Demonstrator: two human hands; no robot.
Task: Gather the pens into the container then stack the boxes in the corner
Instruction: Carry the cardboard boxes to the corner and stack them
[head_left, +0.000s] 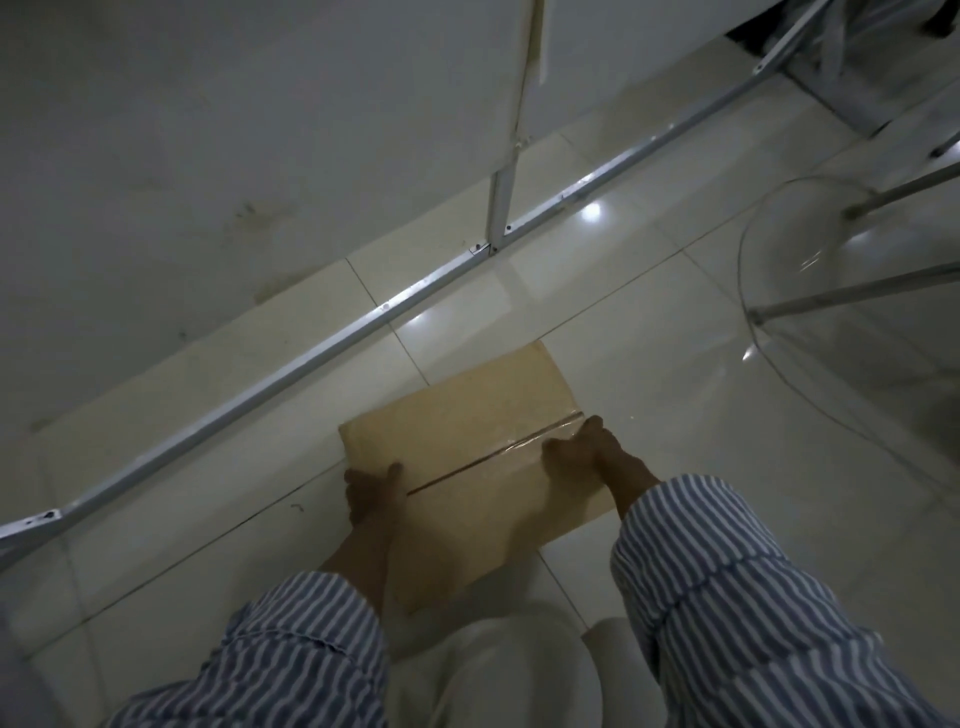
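A brown cardboard box (467, 431) with a taped seam across its top is held over the tiled floor in front of me. My left hand (371, 491) grips its left side, thumb on top. On the right edge my right hand (589, 449) holds the box, fingers over the tape. Whether the box touches the floor I cannot tell. No pens or container are in view.
A white metal floor rail (311, 358) runs diagonally past the box, with an upright post (501, 202) and a white wall (208, 156) behind. A clear plastic chair (841, 270) with metal legs stands at right. My pale trouser legs (519, 675) are below.
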